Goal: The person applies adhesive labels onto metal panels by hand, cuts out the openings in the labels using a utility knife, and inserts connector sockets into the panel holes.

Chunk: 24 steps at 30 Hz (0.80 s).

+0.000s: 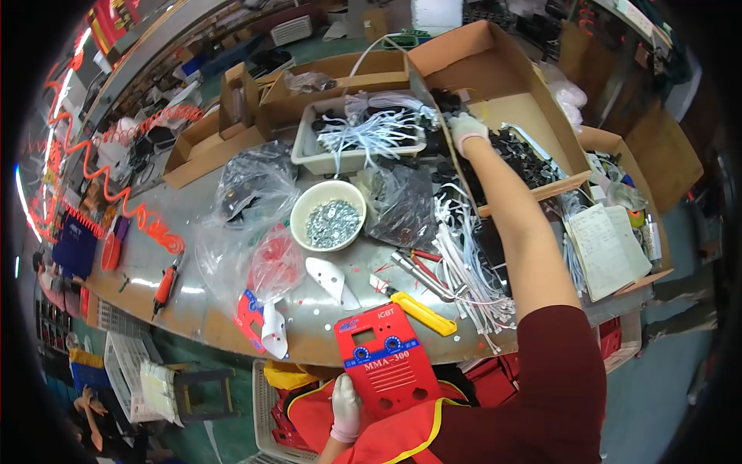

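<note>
A red panel (pixel 390 363) marked MMA-300, with two blue dials, leans at the table's front edge. My left hand (pixel 345 406), in a white glove, lies against its lower left side, fingers together. My right arm stretches across the table. My right hand (pixel 468 127), also gloved, reaches into the cardboard box (pixel 533 97) by its left wall, near small black parts (pixel 514 158). Its fingertips are too small and partly hidden to make out what they hold. Left of it, a white bin (pixel 355 161) holds white cables (pixel 371 133).
A white bowl (pixel 300 224) of metal hardware stands mid-table, beside plastic bags (pixel 398 205). Nearby lie a yellow cutter (pixel 423 313), white cable bundles (pixel 468 263) and a red-handled driver (pixel 165 290). A notebook (pixel 607 247) rests at the right. Another person's hands (pixel 91 404) show at the lower left.
</note>
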Available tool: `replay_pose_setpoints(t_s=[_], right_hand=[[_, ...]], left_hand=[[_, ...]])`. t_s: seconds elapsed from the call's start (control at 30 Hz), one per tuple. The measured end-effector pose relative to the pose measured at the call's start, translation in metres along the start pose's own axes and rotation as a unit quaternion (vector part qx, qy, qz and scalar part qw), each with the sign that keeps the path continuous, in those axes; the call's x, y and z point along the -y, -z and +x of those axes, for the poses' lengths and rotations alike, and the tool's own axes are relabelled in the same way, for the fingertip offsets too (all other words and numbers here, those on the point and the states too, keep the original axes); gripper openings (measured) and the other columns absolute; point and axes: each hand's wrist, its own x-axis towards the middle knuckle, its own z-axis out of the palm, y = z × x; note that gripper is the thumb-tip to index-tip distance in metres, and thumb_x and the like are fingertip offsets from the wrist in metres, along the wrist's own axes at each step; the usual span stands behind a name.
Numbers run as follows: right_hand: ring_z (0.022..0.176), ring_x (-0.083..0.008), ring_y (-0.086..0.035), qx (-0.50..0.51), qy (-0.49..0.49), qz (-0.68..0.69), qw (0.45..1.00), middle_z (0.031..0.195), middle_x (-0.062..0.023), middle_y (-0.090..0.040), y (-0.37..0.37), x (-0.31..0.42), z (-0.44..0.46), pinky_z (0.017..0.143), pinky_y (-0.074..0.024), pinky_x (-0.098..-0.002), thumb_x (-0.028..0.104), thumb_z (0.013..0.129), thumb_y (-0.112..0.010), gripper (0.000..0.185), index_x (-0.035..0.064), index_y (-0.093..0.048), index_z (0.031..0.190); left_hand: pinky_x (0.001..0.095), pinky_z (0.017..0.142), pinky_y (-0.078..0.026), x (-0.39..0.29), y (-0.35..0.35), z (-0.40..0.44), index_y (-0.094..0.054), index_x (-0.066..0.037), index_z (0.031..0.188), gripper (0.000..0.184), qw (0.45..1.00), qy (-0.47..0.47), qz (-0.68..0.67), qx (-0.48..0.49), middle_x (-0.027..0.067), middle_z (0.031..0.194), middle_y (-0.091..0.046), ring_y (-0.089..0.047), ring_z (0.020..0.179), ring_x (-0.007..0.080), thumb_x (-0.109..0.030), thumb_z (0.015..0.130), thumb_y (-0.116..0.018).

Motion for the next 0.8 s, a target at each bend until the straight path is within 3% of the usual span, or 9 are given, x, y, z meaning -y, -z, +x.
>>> replay_pose_setpoints(t_s=[0.07, 0.2, 0.3, 0.43, 0.53, 0.57, 0.6, 0.73, 0.8], right_hand=[[0.1, -0.0287, -0.062, 0.025, -0.034, -0.051, 0.998, 0.112, -0.013, -0.062, -0.001, 0.008, 0.0, 0.078, -0.052, -0.0404, 0.016, 0.086, -0.053, 0.028, 0.0153, -0.059, 0.114], [0.105, -0.0247, -0.061, 0.021, -0.046, -0.084, 0.995, 0.115, -0.0127, -0.06, 0.025, 0.018, -0.021, 0.085, -0.0502, -0.035, 0.015, 0.082, -0.06, 0.027, 0.0094, -0.065, 0.108], [0.106, -0.0241, -0.059, -0.005, -0.028, -0.08, 0.996, 0.112, -0.0123, -0.061, 0.033, 0.018, -0.03, 0.084, -0.0499, -0.0348, 0.017, 0.079, -0.062, 0.028, 0.0107, -0.066, 0.106], [0.101, -0.028, -0.06, -0.046, -0.032, 0.028, 0.998, 0.103, -0.0153, -0.064, 0.042, 0.016, -0.041, 0.083, -0.0491, -0.0377, 0.02, 0.079, -0.062, 0.023, 0.0094, -0.064, 0.099], [0.09, -0.036, -0.059, -0.145, 0.02, 0.377, 0.914, 0.094, -0.0199, -0.061, 0.083, 0.022, -0.094, 0.079, -0.0458, -0.0407, 0.027, 0.077, -0.066, 0.026, 0.0054, -0.058, 0.089], [0.089, -0.0358, -0.059, -0.149, 0.054, 0.394, 0.905, 0.094, -0.0196, -0.061, 0.096, 0.029, -0.119, 0.078, -0.0454, -0.0412, 0.028, 0.075, -0.069, 0.03, 0.004, -0.058, 0.091], [0.083, -0.031, -0.06, -0.151, 0.111, 0.421, 0.888, 0.089, -0.0178, -0.062, 0.105, 0.041, -0.143, 0.074, -0.0462, -0.0383, 0.029, 0.075, -0.069, 0.033, 0.0027, -0.058, 0.092], [0.073, -0.0154, -0.062, 0.166, 0.264, 0.368, 0.876, 0.079, -0.0103, -0.064, 0.087, 0.085, -0.262, 0.064, -0.0471, -0.0327, 0.023, 0.074, -0.066, 0.022, 0.0045, -0.064, 0.086], [0.076, -0.0213, -0.063, 0.264, 0.232, 0.39, 0.851, 0.08, -0.0114, -0.064, 0.086, 0.121, -0.32, 0.069, -0.0478, -0.0358, 0.021, 0.074, -0.068, 0.018, 0.0065, -0.067, 0.084]], left_hand=[[0.0294, 0.059, -0.04, -0.014, -0.001, -0.002, -0.052, -0.002, 0.102, 0.021, 1.0, -0.005, 0.011, -0.017, 0.0074, 0.083, -0.054, -0.048, 0.069, 0.0188, -0.011, 0.087, -0.041], [0.0253, 0.084, -0.042, 0.082, 0.002, 0.016, -0.052, -0.002, 0.111, 0.04, 0.97, 0.067, -0.231, -0.015, 0.0061, 0.103, -0.057, -0.053, 0.092, 0.0148, -0.037, 0.091, -0.049], [0.0331, 0.08, -0.047, 0.03, -0.001, 0.016, -0.051, 0.001, 0.113, 0.044, 0.97, 0.167, -0.168, -0.053, 0.0117, 0.107, -0.057, -0.055, 0.092, 0.0202, -0.038, 0.092, -0.048], [0.0372, 0.089, -0.045, 0.008, 0.0, 0.017, -0.045, 0.006, 0.121, 0.056, 0.988, 0.112, -0.101, -0.026, 0.0189, 0.115, -0.055, -0.055, 0.098, 0.0261, -0.042, 0.092, -0.048], [0.0368, 0.089, -0.045, -0.029, 0.002, 0.01, -0.049, 0.006, 0.117, 0.049, 0.984, 0.094, -0.152, 0.009, 0.0176, 0.113, -0.057, -0.056, 0.098, 0.025, -0.037, 0.095, -0.045], [0.0312, 0.07, -0.046, -0.034, -0.012, 0.015, -0.053, 0.003, 0.106, 0.022, 0.906, 0.099, -0.411, -0.017, 0.0112, 0.091, -0.058, -0.058, 0.08, 0.021, -0.006, 0.087, -0.048], [0.0306, 0.076, -0.047, -0.013, -0.002, 0.015, -0.052, 0.002, 0.108, 0.03, 0.99, -0.02, -0.139, -0.006, 0.0085, 0.095, -0.06, -0.057, 0.084, 0.0166, -0.024, 0.095, -0.044], [0.0323, 0.077, -0.045, 0.018, -0.005, 0.021, -0.056, 0.004, 0.105, 0.03, 0.991, -0.017, -0.123, -0.053, 0.0112, 0.093, -0.061, -0.056, 0.085, 0.019, -0.022, 0.093, -0.047], [0.0343, 0.077, -0.045, 0.019, -0.008, 0.024, -0.056, 0.002, 0.107, 0.033, 0.984, 0.008, -0.171, -0.053, 0.015, 0.092, -0.062, -0.059, 0.085, 0.0225, -0.027, 0.092, -0.05]])
